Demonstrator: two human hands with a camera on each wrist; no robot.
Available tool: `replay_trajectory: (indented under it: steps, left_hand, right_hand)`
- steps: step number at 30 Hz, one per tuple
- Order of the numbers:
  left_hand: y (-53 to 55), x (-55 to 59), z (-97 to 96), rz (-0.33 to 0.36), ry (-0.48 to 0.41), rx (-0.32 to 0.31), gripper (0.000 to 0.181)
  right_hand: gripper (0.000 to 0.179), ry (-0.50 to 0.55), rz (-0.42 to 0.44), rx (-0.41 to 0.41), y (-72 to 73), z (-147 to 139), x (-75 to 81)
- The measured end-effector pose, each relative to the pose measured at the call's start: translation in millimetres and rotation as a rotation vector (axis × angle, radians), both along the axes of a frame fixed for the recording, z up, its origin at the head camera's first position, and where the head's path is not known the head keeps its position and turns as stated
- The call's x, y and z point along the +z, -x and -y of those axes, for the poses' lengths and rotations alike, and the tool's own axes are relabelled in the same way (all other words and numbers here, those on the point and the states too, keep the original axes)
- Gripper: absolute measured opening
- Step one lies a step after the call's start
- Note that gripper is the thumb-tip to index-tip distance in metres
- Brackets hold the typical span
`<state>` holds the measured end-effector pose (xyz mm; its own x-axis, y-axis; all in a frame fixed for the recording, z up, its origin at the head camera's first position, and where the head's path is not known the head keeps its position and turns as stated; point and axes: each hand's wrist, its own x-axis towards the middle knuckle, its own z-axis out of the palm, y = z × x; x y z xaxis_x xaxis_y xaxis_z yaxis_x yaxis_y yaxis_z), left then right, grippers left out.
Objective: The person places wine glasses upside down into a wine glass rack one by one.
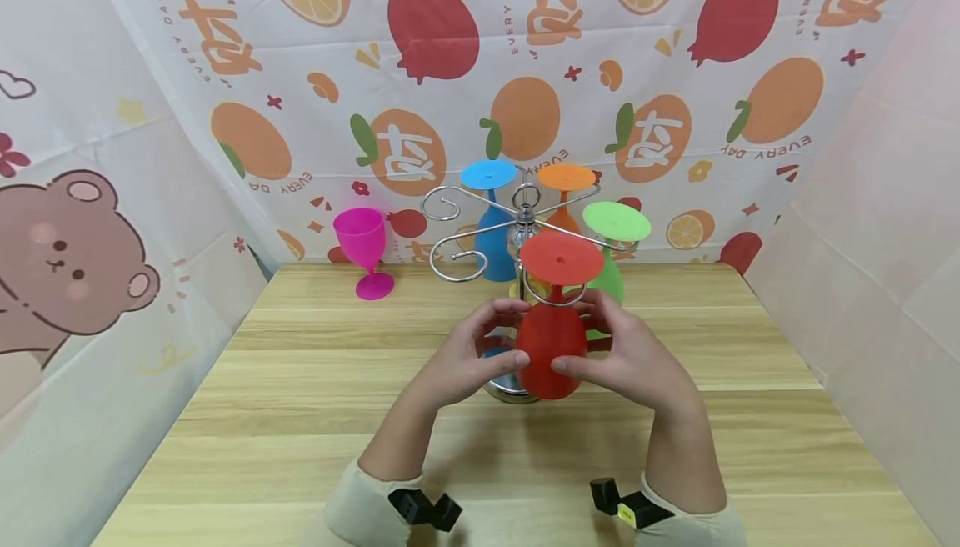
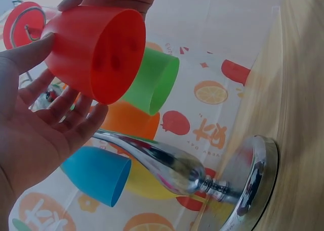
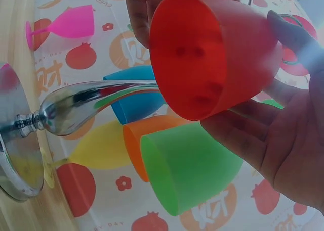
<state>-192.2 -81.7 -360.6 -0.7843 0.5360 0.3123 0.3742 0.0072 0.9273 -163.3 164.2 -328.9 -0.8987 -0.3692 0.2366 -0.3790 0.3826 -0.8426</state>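
A red plastic goblet (image 1: 551, 351) is upside down at the front of a chrome goblet rack (image 1: 526, 215), its foot above a curled hook and its stem within the loop. My left hand (image 1: 476, 355) holds the bowl from the left, thumb in front and fingers behind. From the right, my right hand (image 1: 637, 355) grips the same bowl with thumb and fingers. Blue (image 1: 495, 238), orange (image 1: 564, 218) and green (image 1: 615, 276) goblets hang inverted from other hooks. In the right wrist view, the red goblet's open mouth (image 3: 187, 59) faces the table side.
A magenta goblet (image 1: 363, 238) stands upright at the table's back left. Behind the rack is a yellow goblet (image 3: 101, 147), mostly hidden in the head view. The round chrome base (image 1: 512, 393) rests on the wooden table (image 1: 300, 414). Two curled hooks (image 1: 457, 268) stick out leftward. Printed cloth (image 1: 465, 113) hangs behind.
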Motion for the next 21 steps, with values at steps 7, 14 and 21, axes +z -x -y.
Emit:
replay_trajectory:
  steps: [7, 14, 21]
  left_hand:
    - [3.1, -2.6, 1.6, 0.004, 0.017, -0.001, 0.059]
    - [7.0, -6.8, 2.7, 0.019, 0.022, -0.009, 0.059]
    - [9.0, -8.1, 3.4, 0.034, 0.028, -0.004, 0.060]
  right_hand:
    - [0.073, 0.002, 0.017, 0.016, 3.4, 1, -3.0]
    - [0.075, -0.004, 0.031, 0.036, 8.1, 2, -7.0]
    - [0.076, -0.002, 0.015, 0.051, 10.8, 2, -9.1]
